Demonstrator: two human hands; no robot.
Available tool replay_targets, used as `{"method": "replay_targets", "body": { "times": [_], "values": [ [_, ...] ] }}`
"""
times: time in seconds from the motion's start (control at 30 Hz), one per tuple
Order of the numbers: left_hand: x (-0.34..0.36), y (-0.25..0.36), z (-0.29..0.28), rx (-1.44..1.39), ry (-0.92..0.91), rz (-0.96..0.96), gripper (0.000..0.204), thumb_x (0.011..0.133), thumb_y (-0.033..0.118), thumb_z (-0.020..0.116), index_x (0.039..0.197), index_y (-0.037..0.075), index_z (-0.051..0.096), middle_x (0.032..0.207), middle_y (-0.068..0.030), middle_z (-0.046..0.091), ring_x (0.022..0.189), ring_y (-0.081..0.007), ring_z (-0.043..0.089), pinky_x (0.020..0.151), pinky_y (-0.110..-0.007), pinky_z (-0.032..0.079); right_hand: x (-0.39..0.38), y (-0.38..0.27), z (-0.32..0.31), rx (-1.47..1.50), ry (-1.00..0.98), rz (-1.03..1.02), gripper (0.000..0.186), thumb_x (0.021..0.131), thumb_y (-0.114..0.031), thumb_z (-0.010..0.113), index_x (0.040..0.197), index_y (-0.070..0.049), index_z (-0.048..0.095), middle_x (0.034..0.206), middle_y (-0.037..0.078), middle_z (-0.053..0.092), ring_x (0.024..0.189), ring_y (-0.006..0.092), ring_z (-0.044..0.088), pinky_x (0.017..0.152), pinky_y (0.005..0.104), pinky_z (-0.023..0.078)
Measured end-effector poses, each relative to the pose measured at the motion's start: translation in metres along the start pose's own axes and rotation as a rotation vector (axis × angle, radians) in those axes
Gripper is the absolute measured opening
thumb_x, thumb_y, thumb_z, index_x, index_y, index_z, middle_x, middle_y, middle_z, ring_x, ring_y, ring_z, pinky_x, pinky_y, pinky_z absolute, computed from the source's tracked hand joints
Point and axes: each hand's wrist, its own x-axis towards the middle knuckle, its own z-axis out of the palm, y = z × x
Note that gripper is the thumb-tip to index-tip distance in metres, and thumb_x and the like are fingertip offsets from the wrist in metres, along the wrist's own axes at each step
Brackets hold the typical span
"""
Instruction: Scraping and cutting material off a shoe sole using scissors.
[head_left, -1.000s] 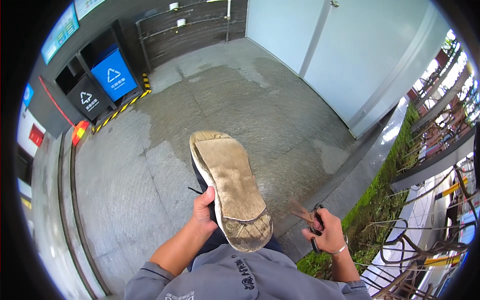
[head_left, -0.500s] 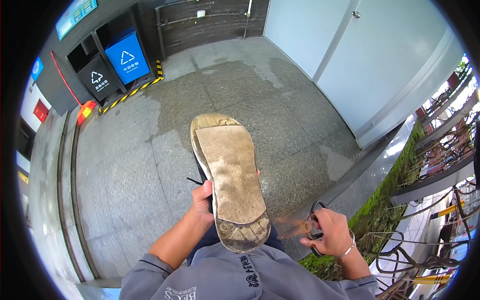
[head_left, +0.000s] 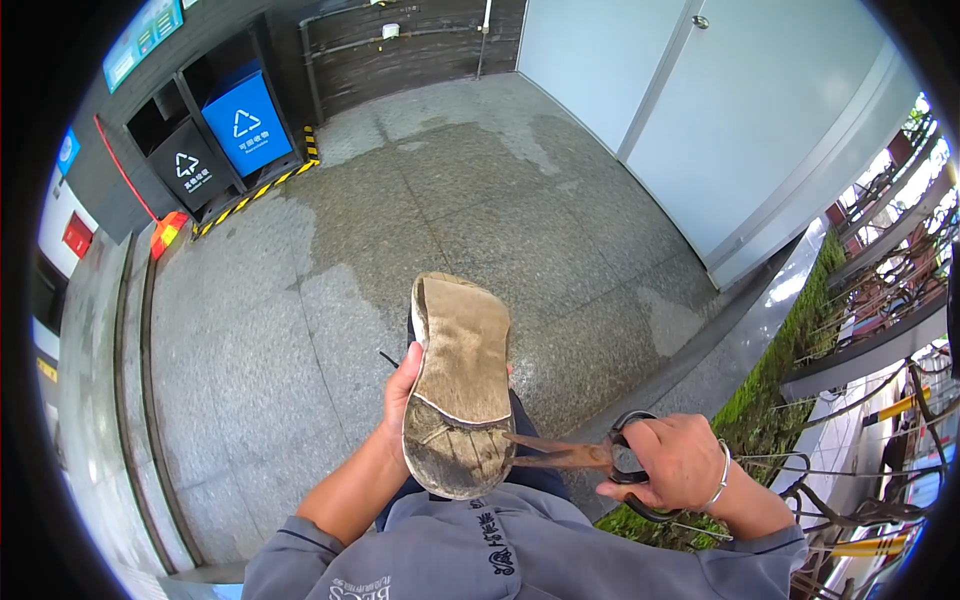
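Worn tan shoe sole (head_left: 462,385) faces up above the person's lap, gripped at its side by the left hand (head_left: 398,395). Right hand (head_left: 675,462) clamps rusty scissors (head_left: 572,455), tips at the heel. A slip could nick the left fingers. Shoe upper is hidden.

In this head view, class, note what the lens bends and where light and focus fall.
Head view: fisheye bends the white wall and paving toward a dark rim; even daylight, soft shadows; the shoe sole, left hand and right hand with rusty scissors look sharp.
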Motion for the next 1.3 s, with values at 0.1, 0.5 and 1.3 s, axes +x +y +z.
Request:
{"method": "replay_targets", "body": {
  "times": [0.1, 0.5, 1.3],
  "values": [
    [-0.001, -0.001, -0.001, 0.015, -0.021, 0.009, 0.074, 0.072, 0.053, 0.052, 0.124, 0.004, 0.032, 0.113, -0.0209, 0.045, 0.102, -0.0310, 0.048, 0.086, -0.043, 0.041, 0.003, -0.002, -0.007, -0.027, -0.086, 0.028, 0.049, 0.068, -0.049, 0.059, 0.063, -0.003, 0.042, 0.050, 0.010, 0.046, 0.044, 0.0265, 0.051, 0.039, 0.0332, 0.040],
    [-0.015, 0.004, -0.016, 0.209, 0.173, 0.081, 0.072, 0.067, 0.040, 0.064, 0.119, -0.002, 0.038, 0.112, -0.0187, 0.049, 0.103, -0.0296, 0.049, 0.089, -0.039, 0.039, -0.001, -0.010, -0.010, -0.094, -0.342, 0.134, 0.049, 0.069, -0.046, 0.060, 0.068, 0.000, 0.044, 0.050, 0.010, 0.047, 0.045, 0.0302, 0.051, 0.040, 0.0363, 0.039],
    [0.002, -0.024, -0.018, -0.102, 0.201, 0.024, 0.057, 0.070, 0.036, 0.060, 0.116, 0.006, 0.043, 0.112, -0.0145, 0.049, 0.102, -0.0293, 0.048, 0.090, -0.044, 0.037, -0.017, -0.001, -0.002, 0.006, -0.104, 0.142, 0.044, 0.068, -0.040, 0.062, 0.065, -0.001, 0.044, 0.054, 0.012, 0.048, 0.050, 0.0297, 0.053, 0.045, 0.0356, 0.041]
  ]
}}
